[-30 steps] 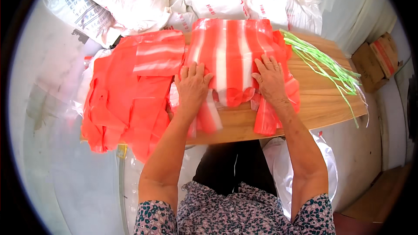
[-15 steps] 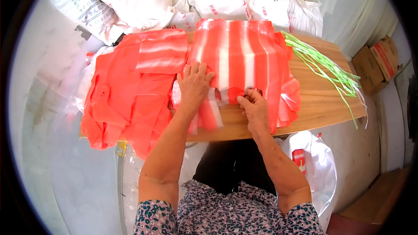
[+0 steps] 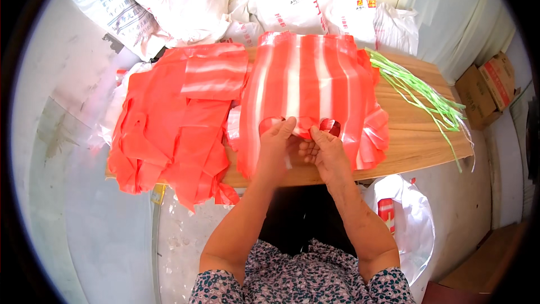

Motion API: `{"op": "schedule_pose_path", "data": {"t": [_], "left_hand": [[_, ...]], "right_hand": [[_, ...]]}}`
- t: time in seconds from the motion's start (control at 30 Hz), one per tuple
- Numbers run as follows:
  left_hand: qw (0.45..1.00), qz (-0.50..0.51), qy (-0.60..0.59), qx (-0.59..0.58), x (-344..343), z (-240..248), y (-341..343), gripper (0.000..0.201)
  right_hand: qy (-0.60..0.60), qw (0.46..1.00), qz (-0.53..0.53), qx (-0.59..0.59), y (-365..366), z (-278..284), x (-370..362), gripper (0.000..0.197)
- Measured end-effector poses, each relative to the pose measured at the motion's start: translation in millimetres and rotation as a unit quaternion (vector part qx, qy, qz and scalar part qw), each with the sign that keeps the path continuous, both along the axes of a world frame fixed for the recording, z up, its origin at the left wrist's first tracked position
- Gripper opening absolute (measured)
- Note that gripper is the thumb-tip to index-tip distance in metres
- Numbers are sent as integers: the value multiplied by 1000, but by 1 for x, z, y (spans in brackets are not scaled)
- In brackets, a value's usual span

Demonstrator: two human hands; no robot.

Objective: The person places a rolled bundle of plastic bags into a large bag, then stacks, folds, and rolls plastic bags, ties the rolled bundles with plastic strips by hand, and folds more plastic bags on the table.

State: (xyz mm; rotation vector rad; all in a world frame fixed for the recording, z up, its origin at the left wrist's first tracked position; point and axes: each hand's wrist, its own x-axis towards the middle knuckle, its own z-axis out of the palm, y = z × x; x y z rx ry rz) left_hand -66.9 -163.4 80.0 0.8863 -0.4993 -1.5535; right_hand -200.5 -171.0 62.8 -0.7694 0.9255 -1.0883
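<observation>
A stack of red-and-white striped plastic bags [image 3: 301, 76] lies in front of me, its cut-out near edge toward my body. My left hand [image 3: 274, 149], slightly blurred, has thumb and fingertips closed at that edge, left of the middle. Close beside it, my right hand [image 3: 328, 155] pinches the same edge between thumb and forefinger, its other fingers curled. A dark red round opening shows just right of the pinch. How many layers my fingers hold is hidden. Left of the stack spreads a pile of plain red plastic bags [image 3: 169, 118], with a striped folded piece on top.
The wooden table [image 3: 416, 141] bears a bundle of green ties [image 3: 416, 90] at right. Stuffed white sacks [image 3: 180, 0] stand along the back. A white bag [image 3: 416, 219] with a red packet hangs or stands below the right edge. Cardboard boxes [image 3: 484, 93] sit far right.
My left hand has moved right and nearer, from lying spread on the stack to its near edge by my right hand. The loose striped flap at left now lies in line with the stack.
</observation>
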Motion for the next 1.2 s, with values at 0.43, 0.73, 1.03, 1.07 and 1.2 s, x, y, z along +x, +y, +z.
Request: {"op": "schedule_pose_path", "data": {"t": [0.43, 0.73, 1.03, 1.07, 1.2], "left_hand": [[997, 44, -59, 33, -5, -8, -11, 22], [999, 50, -21, 5, -2, -26, -22, 20], [998, 42, 40, 7, -10, -5, -20, 24], [998, 42, 45, 9, -10, -5, -21, 24], [997, 58, 50, 3, -16, 0, -22, 23]], "right_hand": [[426, 797, -190, -383, 11, -4, 0, 25], [448, 745, -208, -448, 7, -3, 13, 42], [81, 983, -116, -121, 15, -19, 19, 36], [-9, 992, -83, -90, 14, -14, 21, 35], [-120, 989, -83, -8, 9, -1, 24, 28]]}}
